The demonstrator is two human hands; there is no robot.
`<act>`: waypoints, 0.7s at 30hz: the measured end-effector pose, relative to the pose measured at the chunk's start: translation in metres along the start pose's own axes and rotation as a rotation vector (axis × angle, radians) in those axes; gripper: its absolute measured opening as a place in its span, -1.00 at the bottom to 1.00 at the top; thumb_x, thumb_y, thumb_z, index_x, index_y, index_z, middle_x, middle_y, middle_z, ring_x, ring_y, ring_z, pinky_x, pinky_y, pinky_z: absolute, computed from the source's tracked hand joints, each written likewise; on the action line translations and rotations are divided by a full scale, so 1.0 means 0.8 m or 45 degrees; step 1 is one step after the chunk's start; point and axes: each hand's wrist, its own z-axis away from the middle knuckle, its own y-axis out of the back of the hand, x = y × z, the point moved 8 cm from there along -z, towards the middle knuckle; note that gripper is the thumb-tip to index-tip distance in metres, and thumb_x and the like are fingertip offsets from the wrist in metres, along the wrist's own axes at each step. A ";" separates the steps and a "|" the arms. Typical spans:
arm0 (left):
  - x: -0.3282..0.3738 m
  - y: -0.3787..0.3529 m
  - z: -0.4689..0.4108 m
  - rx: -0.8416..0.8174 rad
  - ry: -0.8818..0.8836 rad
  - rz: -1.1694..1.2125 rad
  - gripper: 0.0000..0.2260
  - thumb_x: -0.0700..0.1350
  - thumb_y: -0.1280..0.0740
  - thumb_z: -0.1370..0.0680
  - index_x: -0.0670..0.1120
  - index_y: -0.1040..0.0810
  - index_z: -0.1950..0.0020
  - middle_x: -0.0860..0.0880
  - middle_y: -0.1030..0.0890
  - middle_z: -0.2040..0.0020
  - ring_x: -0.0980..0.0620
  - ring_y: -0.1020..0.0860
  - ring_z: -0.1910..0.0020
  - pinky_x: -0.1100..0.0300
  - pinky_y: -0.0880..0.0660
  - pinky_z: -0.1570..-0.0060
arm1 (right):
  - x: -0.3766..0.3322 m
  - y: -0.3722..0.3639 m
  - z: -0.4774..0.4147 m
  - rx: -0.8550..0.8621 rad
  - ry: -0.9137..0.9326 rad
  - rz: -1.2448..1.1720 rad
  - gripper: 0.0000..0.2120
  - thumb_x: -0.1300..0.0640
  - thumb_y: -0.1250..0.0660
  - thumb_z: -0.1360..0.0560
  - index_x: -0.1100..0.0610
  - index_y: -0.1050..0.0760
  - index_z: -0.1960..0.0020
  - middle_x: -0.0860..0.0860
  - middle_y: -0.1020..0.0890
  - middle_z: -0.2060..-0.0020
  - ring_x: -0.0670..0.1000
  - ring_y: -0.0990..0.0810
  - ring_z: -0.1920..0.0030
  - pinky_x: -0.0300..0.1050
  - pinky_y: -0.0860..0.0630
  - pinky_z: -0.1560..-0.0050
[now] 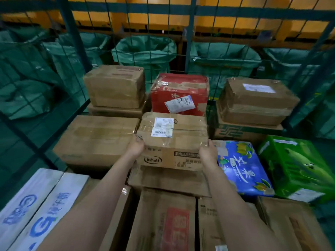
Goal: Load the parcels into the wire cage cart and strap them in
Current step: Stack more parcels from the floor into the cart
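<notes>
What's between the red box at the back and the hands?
The head view shows one taped brown box with white labels, gripped at its near corners by the left hand and right hand.

A white shipping label (pixel 162 127) bearing a barcode and a QR square tops the brown carton (pixel 174 142), whose front shows an oval brand mark (pixel 153 160) and a second barcode (pixel 186 154), both upside down. Large white Chinese characters cross the blue pack (pixel 243 171). A blue "G" logo marks the white boxes (pixel 41 205). A crooked label (pixel 179 104) clings to the red box (pixel 179 89). The fine print is too blurred to read.
</notes>
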 end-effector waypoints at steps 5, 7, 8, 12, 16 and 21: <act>-0.014 -0.013 -0.043 -0.025 -0.031 0.026 -0.55 0.01 -0.09 -0.65 -0.04 -0.12 -0.52 -0.10 -0.39 -0.41 -0.13 -0.39 -0.35 -0.02 -0.36 -0.25 | 0.002 -0.036 -0.036 -0.058 -0.049 0.162 -0.54 0.23 -0.09 -0.59 0.08 -0.22 -0.48 0.12 -0.40 -0.37 0.19 -0.39 -0.33 -0.01 -0.37 -0.29; -0.013 -0.011 -0.058 -0.002 -0.044 0.047 -0.55 0.00 -0.10 -0.65 -0.03 -0.11 -0.52 -0.13 -0.41 -0.39 -0.15 -0.42 -0.33 0.01 -0.39 -0.19 | -0.005 -0.046 -0.045 -0.053 -0.029 0.139 -0.61 0.20 -0.10 -0.60 0.08 -0.29 -0.42 0.12 -0.46 -0.31 0.18 -0.43 -0.27 0.02 -0.41 -0.26; -0.011 -0.008 -0.063 0.014 -0.050 0.060 -0.56 -0.02 -0.10 -0.65 -0.04 -0.10 -0.51 -0.14 -0.41 -0.39 -0.16 -0.42 -0.33 0.05 -0.40 -0.15 | -0.010 -0.050 -0.047 -0.053 -0.012 0.129 -0.64 0.19 -0.11 -0.61 0.08 -0.31 -0.39 0.12 -0.48 -0.29 0.17 -0.45 -0.24 0.01 -0.42 -0.23; -0.013 -0.003 -0.081 0.037 -0.034 0.050 -0.54 -0.06 -0.10 -0.65 -0.04 -0.05 -0.53 -0.13 -0.39 -0.40 -0.16 -0.41 -0.34 0.10 -0.39 -0.10 | -0.019 -0.061 -0.048 -0.027 -0.009 0.208 -0.53 0.16 -0.09 -0.64 0.10 -0.11 -0.53 0.15 -0.32 -0.41 0.17 -0.33 -0.37 -0.04 -0.32 -0.27; -0.014 -0.001 -0.080 0.016 -0.005 0.037 -0.48 0.00 -0.12 -0.64 0.00 0.01 -0.56 -0.12 -0.37 -0.43 -0.17 -0.39 -0.36 -0.06 -0.38 -0.28 | -0.021 -0.058 -0.047 0.030 -0.018 0.159 -0.51 0.15 -0.14 -0.62 0.09 -0.12 -0.53 0.12 -0.34 -0.41 0.16 -0.33 -0.38 0.00 -0.32 -0.31; -0.022 0.008 -0.063 0.027 0.083 0.185 -0.29 0.02 -0.24 -0.59 0.00 0.18 -0.56 -0.11 -0.20 -0.52 -0.14 -0.23 -0.47 -0.13 -0.22 -0.41 | -0.010 -0.052 -0.028 0.047 -0.087 0.177 -0.40 0.04 -0.15 -0.62 0.08 0.03 -0.56 0.15 -0.19 -0.49 0.19 -0.27 -0.43 0.09 -0.32 -0.32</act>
